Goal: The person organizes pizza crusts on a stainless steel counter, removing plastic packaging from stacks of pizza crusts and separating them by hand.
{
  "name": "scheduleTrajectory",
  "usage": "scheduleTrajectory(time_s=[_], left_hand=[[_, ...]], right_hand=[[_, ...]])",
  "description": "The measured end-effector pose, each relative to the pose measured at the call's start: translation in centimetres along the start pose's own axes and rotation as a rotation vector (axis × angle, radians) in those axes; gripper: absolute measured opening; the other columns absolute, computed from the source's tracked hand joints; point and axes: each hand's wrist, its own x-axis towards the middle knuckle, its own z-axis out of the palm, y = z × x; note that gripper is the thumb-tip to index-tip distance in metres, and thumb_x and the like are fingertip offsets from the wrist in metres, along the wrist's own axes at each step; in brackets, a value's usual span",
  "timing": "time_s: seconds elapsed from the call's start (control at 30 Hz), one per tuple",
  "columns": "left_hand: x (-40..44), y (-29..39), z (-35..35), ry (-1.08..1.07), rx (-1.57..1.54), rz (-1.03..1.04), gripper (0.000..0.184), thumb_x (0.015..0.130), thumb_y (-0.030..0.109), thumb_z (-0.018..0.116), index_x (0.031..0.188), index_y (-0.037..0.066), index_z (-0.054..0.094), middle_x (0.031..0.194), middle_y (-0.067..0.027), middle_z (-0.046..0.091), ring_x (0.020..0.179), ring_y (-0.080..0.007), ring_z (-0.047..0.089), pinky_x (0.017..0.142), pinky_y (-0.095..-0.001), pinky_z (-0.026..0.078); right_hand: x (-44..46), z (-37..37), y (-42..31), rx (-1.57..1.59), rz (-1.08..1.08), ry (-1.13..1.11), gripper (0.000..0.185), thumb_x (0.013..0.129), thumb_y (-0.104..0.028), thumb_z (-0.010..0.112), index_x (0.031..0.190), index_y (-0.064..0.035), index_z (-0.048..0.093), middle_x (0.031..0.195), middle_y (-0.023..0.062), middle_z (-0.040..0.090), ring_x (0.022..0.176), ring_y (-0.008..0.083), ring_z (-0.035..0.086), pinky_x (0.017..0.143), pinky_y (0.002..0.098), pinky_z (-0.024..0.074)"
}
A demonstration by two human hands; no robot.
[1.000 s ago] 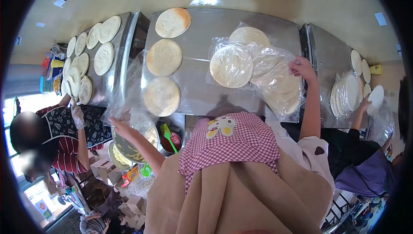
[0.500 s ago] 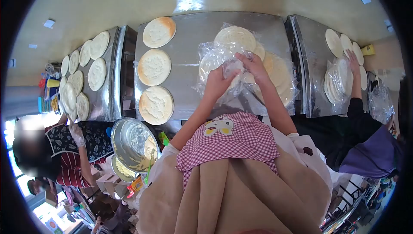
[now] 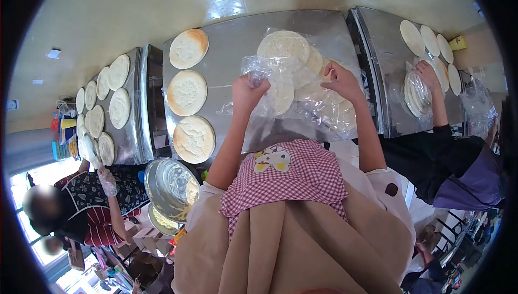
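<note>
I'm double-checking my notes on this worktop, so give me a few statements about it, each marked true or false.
1. Three flatbreads lie along the left side of the middle table. True.
2. The person's left hand grips clear plastic. True.
3. The right hand holds a spoon. False: no spoon; it is at the plastic-covered breads.
4. The metal bowl stands on the middle table. False: it is off the table, to the person's left.

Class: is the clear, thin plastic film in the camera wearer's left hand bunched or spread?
Bunched: the clear, thin plastic film is crumpled into creases at the left hand.
</note>
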Motion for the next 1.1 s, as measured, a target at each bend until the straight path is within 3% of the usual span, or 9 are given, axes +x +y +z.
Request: scheduleTrajectory(time_s=[0.17, 0.27, 0.47, 0.57, 0.67, 0.77, 0.87, 0.93, 1.1], left_hand=[[0.6, 1.9, -0.5, -0.083, 0.141, 0.053, 0.02, 0.072, 0.02, 0.066, 0.072, 0.0, 0.064, 0.058, -0.0083, 0.062, 0.052, -0.0147, 0.061, 0.052, -0.0285, 0.048], [1.5, 3.2, -0.6, -0.09, 0.223, 0.154, 0.02, 0.071, 0.02, 0.066, 0.07, 0.0, 0.063, 0.055, -0.009, 0.061, 0.051, -0.015, 0.061, 0.052, -0.029, 0.047], [3.6, 5.9, 0.5, -0.154, 0.3, 0.31, 0.02, 0.072, 0.02, 0.067, 0.07, 0.001, 0.063, 0.056, -0.0086, 0.061, 0.05, -0.0167, 0.06, 0.051, -0.0298, 0.046], [3.4, 7.8, 0.3, -0.234, 0.218, 0.246, 0.019, 0.074, 0.021, 0.067, 0.073, 0.002, 0.064, 0.058, -0.0084, 0.062, 0.051, -0.0182, 0.061, 0.051, -0.0298, 0.046], [2.7, 6.7, -1.1, -0.246, 0.128, 0.184, 0.019, 0.075, 0.023, 0.068, 0.079, 0.005, 0.065, 0.058, -0.0088, 0.061, 0.051, -0.0201, 0.061, 0.051, -0.0304, 0.047], [0.5, -0.4, -2.5, -0.261, 0.425, 0.219, 0.025, 0.073, 0.021, 0.068, 0.094, 0.008, 0.065, 0.06, -0.0103, 0.061, 0.054, -0.0229, 0.061, 0.052, -0.0328, 0.047], [-4.2, -5.7, -0.1, -0.462, 0.769, 0.274, 0.059, 0.07, 0.013, 0.065, 0.126, 0.018, 0.048, 0.065, -0.0142, 0.06, 0.061, -0.0278, 0.061, 0.056, -0.037, 0.047], [-6.7, -6.0, 2.6, -0.705, 0.66, 0.155, 0.08, 0.07, 0.01, 0.062, 0.14, 0.022, 0.025, 0.067, -0.0161, 0.059, 0.065, -0.031, 0.06, 0.058, -0.0396, 0.047], [-9.7, -12.1, 7.5, -0.694, 0.69, 0.19, 0.082, 0.071, 0.012, 0.06, 0.142, 0.022, 0.02, 0.067, -0.0159, 0.057, 0.063, -0.0325, 0.059, 0.057, -0.041, 0.046]], right_hand=[[-0.7, -1.0, -0.4, -0.243, 0.043, 0.12, 0.042, 0.062, -0.019, 0.074, 0.096, -0.0139, 0.05, 0.066, 0.0032, 0.053, 0.066, 0.0232, 0.057, 0.058, 0.0357, 0.0427], [-1.3, -1.1, -0.5, -0.318, -0.021, 0.149, 0.052, 0.064, -0.019, 0.073, 0.111, -0.0167, 0.049, 0.087, 0.0056, 0.058, 0.085, 0.0255, 0.057, 0.072, 0.0365, 0.0453], [-4.0, -2.7, -8.0, -0.21, -0.604, 0.413, 0.079, 0.067, -0.015, 0.07, 0.136, -0.0201, 0.033, 0.128, 0.01, 0.041, 0.116, 0.0297, 0.041, 0.098, 0.0367, 0.0338], [-1.0, 1.1, -7.6, -0.382, -0.611, 0.453, 0.072, 0.071, -0.017, 0.069, 0.135, -0.0224, 0.036, 0.116, 0.009, 0.052, 0.102, 0.025, 0.052, 0.087, 0.0346, 0.0426], [1.9, 1.2, -6.0, -0.067, -0.226, 0.106, 0.05, 0.075, -0.02, 0.066, 0.123, -0.0232, 0.051, 0.091, 0.0065, 0.062, 0.078, 0.019, 0.06, 0.069, 0.0301, 0.0473], [4.6, 2.5, -1.9, 0.059, -0.297, 0.356, 0.024, 0.079, -0.023, 0.063, 0.103, -0.0215, 0.065, 0.065, 0.0043, 0.06, 0.058, 0.0164, 0.057, 0.054, 0.0275, 0.0446], [5.2, 2.9, -0.6, 0.1, -0.141, 0.357, 0.014, 0.08, -0.027, 0.062, 0.089, -0.0171, 0.068, 0.064, 0.0056, 0.06, 0.058, 0.0173, 0.057, 0.055, 0.028, 0.0441], [5.9, 3.6, 0.2, 0.122, -0.163, 0.292, 0.018, 0.078, -0.03, 0.063, 0.088, -0.0159, 0.067, 0.064, 0.0057, 0.06, 0.057, 0.0174, 0.057, 0.054, 0.0291, 0.0438], [8.3, 2.2, 0.6, 0.063, -0.096, 0.211, 0.024, 0.075, -0.031, 0.064, 0.084, -0.009, 0.066, 0.063, 0.006, 0.059, 0.055, 0.0162, 0.056, 0.054, 0.03, 0.0439]])
